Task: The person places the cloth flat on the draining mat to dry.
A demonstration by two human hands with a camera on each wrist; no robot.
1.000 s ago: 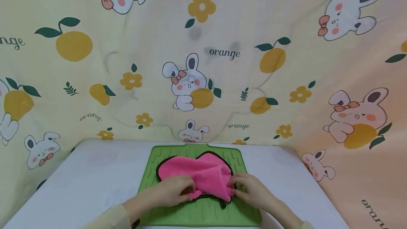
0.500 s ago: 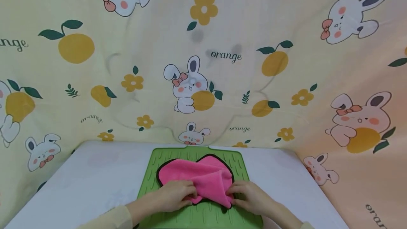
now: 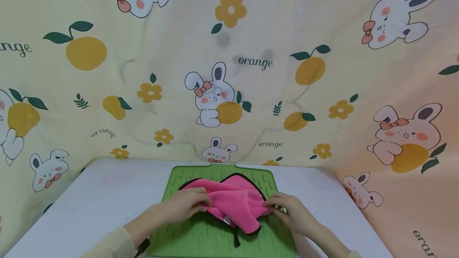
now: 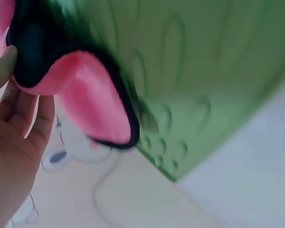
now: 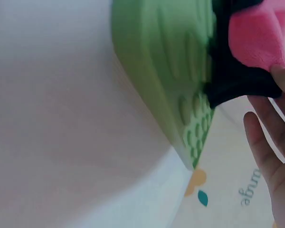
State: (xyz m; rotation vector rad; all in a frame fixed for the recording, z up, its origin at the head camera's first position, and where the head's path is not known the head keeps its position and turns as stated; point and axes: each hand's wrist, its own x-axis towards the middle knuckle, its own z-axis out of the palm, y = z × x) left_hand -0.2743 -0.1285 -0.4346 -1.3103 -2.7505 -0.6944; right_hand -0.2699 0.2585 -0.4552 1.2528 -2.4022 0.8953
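A pink cloth (image 3: pixel 238 200) with black edging lies rumpled across the green ribbed board (image 3: pixel 201 240) in the head view. My left hand (image 3: pixel 184 205) pinches its left edge, and my right hand (image 3: pixel 292 212) pinches its right edge. Between them, a near corner droops toward the board. A white tag (image 3: pixel 227 220) and a short dark cord (image 3: pixel 236 238) show at the near edge. In the left wrist view, the thumb and fingers grip the black edging (image 4: pixel 31 52), raised off the board. The right wrist view has the black underside (image 5: pixel 242 80) hanging from the fingertips.
Under the board is a white table (image 3: pixel 104 198), visible on both sides. A curtain (image 3: pixel 172 43) printed with rabbits, oranges and flowers stands behind it and along the sides. A dark wrist strap (image 3: pixel 142 247) shows at the left sleeve.
My left hand has moved left and away from me with its edge of the cloth. My right hand has shifted right. The cloth is spread wider, and the tag and cord now show.
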